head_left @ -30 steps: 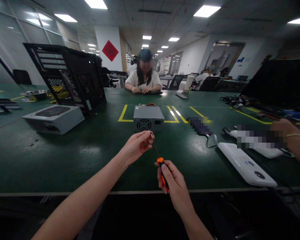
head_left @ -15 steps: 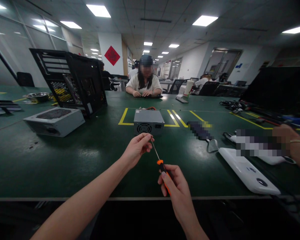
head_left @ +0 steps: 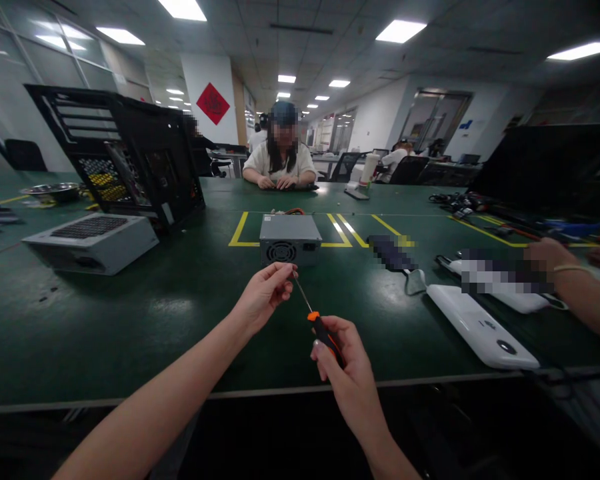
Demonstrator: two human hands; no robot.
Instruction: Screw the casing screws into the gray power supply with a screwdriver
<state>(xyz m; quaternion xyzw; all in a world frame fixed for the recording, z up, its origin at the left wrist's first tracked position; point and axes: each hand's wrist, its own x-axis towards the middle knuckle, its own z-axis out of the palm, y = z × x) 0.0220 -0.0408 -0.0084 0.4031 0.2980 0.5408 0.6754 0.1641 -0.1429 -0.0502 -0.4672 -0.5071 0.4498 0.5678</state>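
Green table (head_left: pixel 105 333) is carrying the whole layout. Towards the left, a black computer case (head_left: pixel 150 133) is standing with a larger grey power supply (head_left: pixel 100 250) lying just in front of it. A smaller power supply (head_left: pixel 290 230) is resting straight ahead, just beyond the left hand (head_left: pixel 260 297), its round fan grille facing this way. Estimate: metal shell is suggesting a stiff, fairly heavy body; its flat sides are offering the safer hold, rather than the cables (head_left: pixel 295 211) at the rear.

Right hand (head_left: pixel 350 357) is wrapping around a screwdriver (head_left: pixel 314 316), clamping on its handle (head_left: pixel 326 335). Left hand is pinching thumb and forefinger together at the far end of the shaft (head_left: pixel 303 293). Screwdriver is hanging above the near part of the table, between the two hands, slanting away and to the left.

Handling notes, all judgement: tool is probably weighing little. Shaft is looking rigid and smooth, so likely slippery under dry fingers. Black-and-orange handle is looking thicker, perhaps rubbery, and is offering the surest hold. Nothing about it is seeming fragile.

Smallest item: the tip. It is disappearing among the left fingertips; from this angle I cannot tell whether they are gripping bare metal or something tiny against it. Light steadying is probably suiting that end better than hard squeezing.
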